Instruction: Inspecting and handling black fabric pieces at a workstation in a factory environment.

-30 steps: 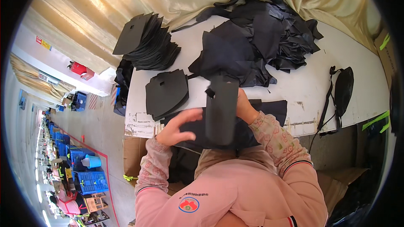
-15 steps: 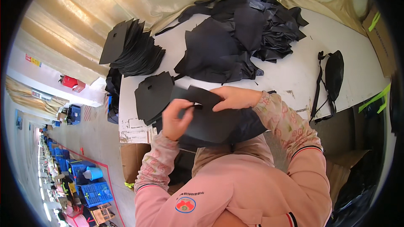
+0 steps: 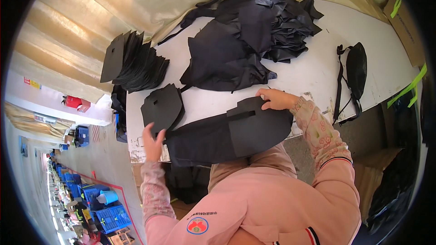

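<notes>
A stiff black panel with a small slot near its top edge lies over the right part of a black fabric piece at the table's front edge. My right hand pinches the panel's upper edge between thumb and fingers. At the fabric's left end is my left hand, its thumb and fingers apart, holding nothing. Just beyond it lies a low stack of black panels, the top one slotted too. The fabric hangs partly over the edge towards my lap.
A taller stack of black panels leans at the back left of the white table. Behind the middle sits a heap of black fabric pieces. A black pouch with straps lies at the right. A cardboard box stands beyond it.
The panel has moved right and now lies flat over the fabric, which stretches out to the left. My left hand has let go of the panel and moved left.
</notes>
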The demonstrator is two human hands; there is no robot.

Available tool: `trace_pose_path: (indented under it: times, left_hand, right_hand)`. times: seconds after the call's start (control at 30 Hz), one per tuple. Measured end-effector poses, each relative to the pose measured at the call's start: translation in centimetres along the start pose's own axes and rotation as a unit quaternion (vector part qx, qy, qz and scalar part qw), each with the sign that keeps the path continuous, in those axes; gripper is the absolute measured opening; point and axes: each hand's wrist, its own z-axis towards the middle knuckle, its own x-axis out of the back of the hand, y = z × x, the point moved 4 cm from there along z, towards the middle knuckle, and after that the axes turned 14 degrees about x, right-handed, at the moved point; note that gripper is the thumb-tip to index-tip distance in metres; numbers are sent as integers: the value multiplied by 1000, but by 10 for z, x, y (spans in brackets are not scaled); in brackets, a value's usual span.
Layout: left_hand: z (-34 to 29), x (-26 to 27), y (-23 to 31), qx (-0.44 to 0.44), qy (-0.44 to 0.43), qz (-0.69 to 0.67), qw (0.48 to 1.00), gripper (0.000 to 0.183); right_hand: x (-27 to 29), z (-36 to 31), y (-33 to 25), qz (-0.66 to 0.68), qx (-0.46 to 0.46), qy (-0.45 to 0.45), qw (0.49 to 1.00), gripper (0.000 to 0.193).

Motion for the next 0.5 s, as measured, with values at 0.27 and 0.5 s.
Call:
trace_pose_path:
  times: [0.27, 0.5]
  left_hand:
    - [14, -179, 199, -138, -508, -122, 842, 43]
    - [-6, -232, 202, -21, -711, -127, 691, 44]
  right_hand:
    - [-2, -8, -76, -127, 88, 59, 986, 54]
    - [-14, -22, -89, -243, 114, 108, 957, 54]
